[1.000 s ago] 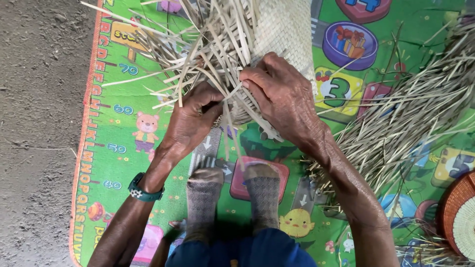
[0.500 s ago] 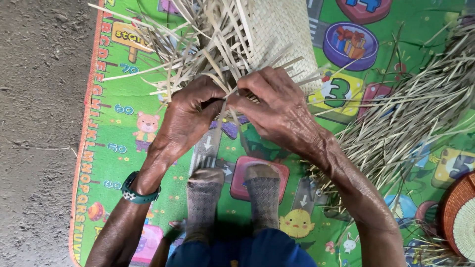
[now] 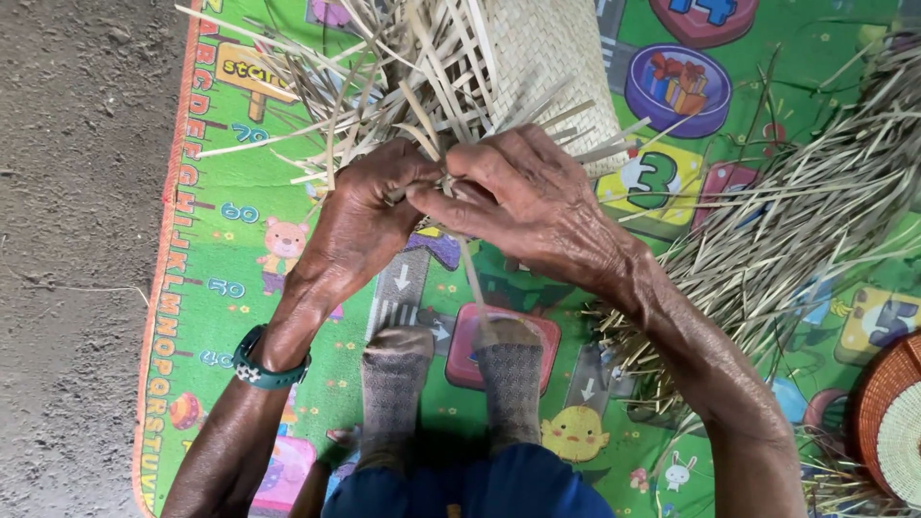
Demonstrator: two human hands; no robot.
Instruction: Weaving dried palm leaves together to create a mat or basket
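At mat edge (image 3: 547, 58), both hands (left (image 3: 369, 216), right (image 3: 523, 206)) pinch strips (image 3: 467, 259), grip tight.

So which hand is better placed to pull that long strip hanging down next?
Probably the right hand: its fingers already pinch the top of the hanging strip. The left hand grips the loose strands beside the woven mat.

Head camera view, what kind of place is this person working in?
Likely a home or village floor used for hand weaving: a bright children's play mat spread on bare gritty ground, a half-woven straw mat at both hands, a heap of loose straw strips, and a finished woven basket beside it.
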